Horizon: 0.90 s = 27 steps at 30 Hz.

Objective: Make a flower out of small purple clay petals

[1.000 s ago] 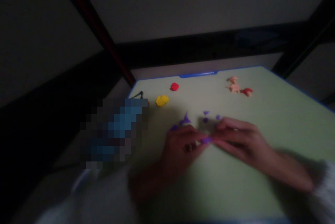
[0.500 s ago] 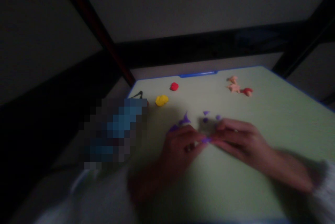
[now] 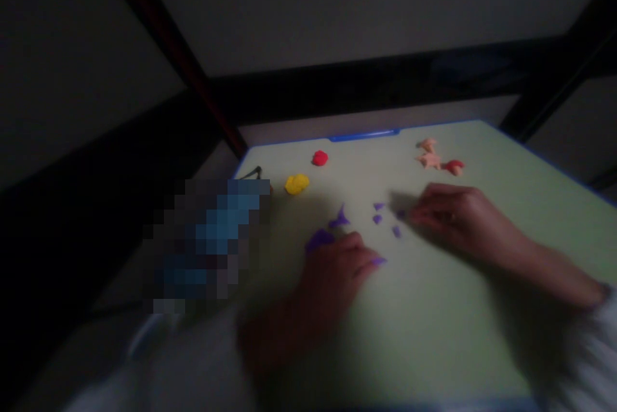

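Note:
My left hand (image 3: 340, 270) is closed in a pinch on a small pointed piece of purple modelling clay (image 3: 379, 261), just above the board. My right hand (image 3: 448, 216) has its thumb and fingers pinched together at another small purple clay piece (image 3: 402, 214) on the board. Between the hands lie several little purple bits, among them a wedge-shaped bit (image 3: 378, 206) and a longer bit (image 3: 396, 231). A purple tail-like shape (image 3: 340, 216) rests beyond my left hand. Next to it a larger purple lump (image 3: 318, 241) is partly hidden by that hand.
A yellow clay lump (image 3: 296, 184) and a red clay lump (image 3: 320, 158) lie toward the far left. Peach clay shapes (image 3: 429, 160) and a red-and-peach one (image 3: 453, 167) sit far right. The pale board (image 3: 434, 328) has a blue edge. A blurred-out object (image 3: 226, 219) stands left.
My right hand has left the purple piece held in my left hand and moved away and to the right, onto a small purple bit. My left hand stays nearly in place.

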Each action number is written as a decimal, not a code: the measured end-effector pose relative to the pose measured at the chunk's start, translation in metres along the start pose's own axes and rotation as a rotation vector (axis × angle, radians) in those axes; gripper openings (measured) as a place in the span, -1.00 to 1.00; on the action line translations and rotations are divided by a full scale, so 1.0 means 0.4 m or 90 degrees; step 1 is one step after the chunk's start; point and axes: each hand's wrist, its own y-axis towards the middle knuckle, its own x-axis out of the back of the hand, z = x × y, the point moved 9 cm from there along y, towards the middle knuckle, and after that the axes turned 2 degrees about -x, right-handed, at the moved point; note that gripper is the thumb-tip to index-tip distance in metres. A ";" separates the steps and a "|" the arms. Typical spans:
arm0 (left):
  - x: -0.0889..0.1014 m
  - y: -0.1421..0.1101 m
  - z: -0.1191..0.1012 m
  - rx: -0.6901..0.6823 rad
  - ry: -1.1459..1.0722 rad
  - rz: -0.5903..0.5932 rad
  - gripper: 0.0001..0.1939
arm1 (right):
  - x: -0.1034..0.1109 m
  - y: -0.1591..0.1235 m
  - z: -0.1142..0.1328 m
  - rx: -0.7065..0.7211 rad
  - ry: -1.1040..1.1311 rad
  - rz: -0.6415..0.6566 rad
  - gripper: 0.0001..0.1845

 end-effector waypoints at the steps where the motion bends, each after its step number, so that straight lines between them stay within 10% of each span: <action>1: -0.001 0.000 0.003 0.008 0.012 0.005 -0.92 | -0.009 0.002 -0.012 -0.012 0.004 0.019 -0.83; 16: 0.039 -0.005 -0.002 0.005 -0.055 -0.084 -0.91 | -0.075 -0.001 0.008 -0.088 0.050 0.060 -0.88; 27: 0.079 -0.024 0.062 0.205 -0.338 -0.252 -0.90 | -0.061 -0.002 0.039 -0.101 0.371 0.048 -0.75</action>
